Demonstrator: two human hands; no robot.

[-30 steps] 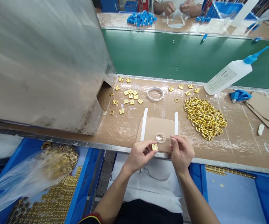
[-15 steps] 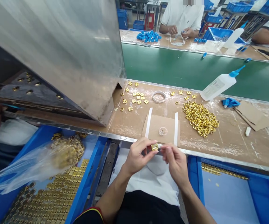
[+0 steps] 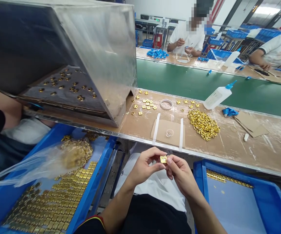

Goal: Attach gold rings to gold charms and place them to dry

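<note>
A small square gold metal piece (image 3: 163, 159) with a raised, cut-out face is pinched between the thumb and forefinger of my left hand (image 3: 146, 165), above my lap. The closed thumb and fingers of my right hand (image 3: 180, 172) meet the piece at its right edge; anything smaller between them is hidden. Just beyond my hands, a cardboard pad (image 3: 168, 125) lies on the bench between two white tape strips, with a small clear ring-shaped dish (image 3: 169, 133) on it. Right of the pad is a heap of gold rings (image 3: 203, 124). More square gold pieces (image 3: 148, 104) lie loose behind it.
A large metal hood (image 3: 113, 65) stands on the bench at left. Blue trays (image 3: 272, 201) flank my lap; the left one holds rows of gold pieces (image 3: 65, 198) and a plastic bag (image 3: 40, 162). A bottle (image 3: 217, 97) stands before the green belt (image 3: 169, 73). Co-workers sit opposite.
My right fingers have come left against the gold piece, from just apart. The piece is turned a little in my left hand. The view has tilted up and swung left.
</note>
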